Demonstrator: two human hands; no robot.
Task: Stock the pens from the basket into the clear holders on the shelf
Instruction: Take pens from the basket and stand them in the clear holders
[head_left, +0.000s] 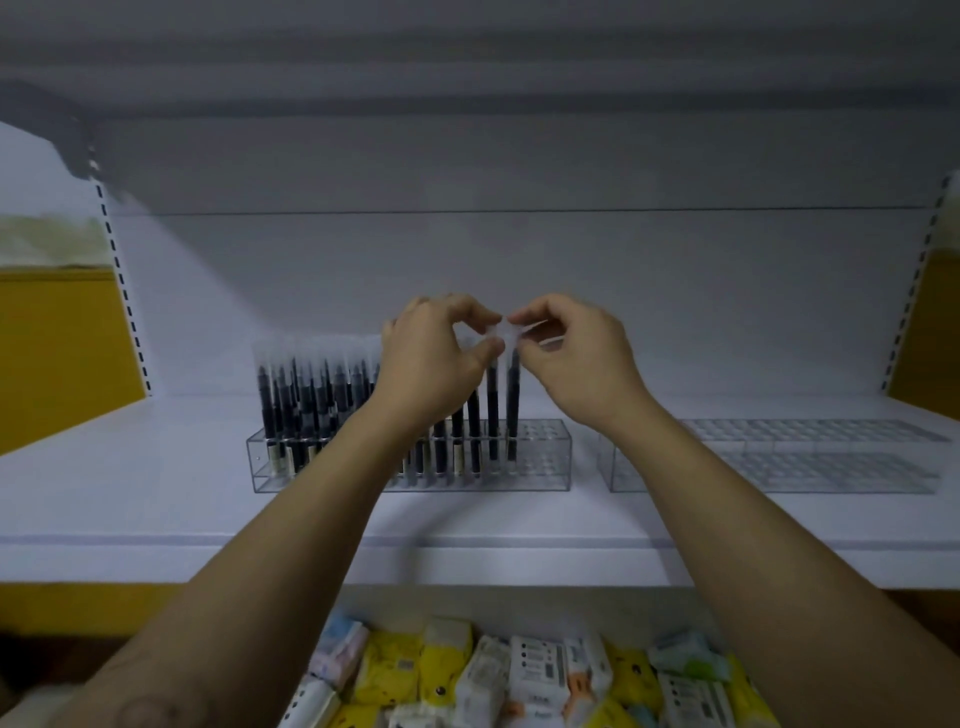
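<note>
A clear holder (540, 457) stands on the white shelf (156, 499), filled from its left end with several upright black pens (291, 400) with frosted caps. Its right end shows bare holes. My left hand (431, 358) pinches the cap of a pen (492, 410) standing in the holder. My right hand (571, 353) pinches the cap of the rightmost pen (513, 410), also standing in a hole. The two hands almost touch above the holder. No basket is in view.
A second clear holder (779, 462) with no pens lies to the right on the same shelf. Below the shelf edge, several yellow and white packaged goods (519, 675) fill a lower shelf. Yellow wall panels flank the shelving.
</note>
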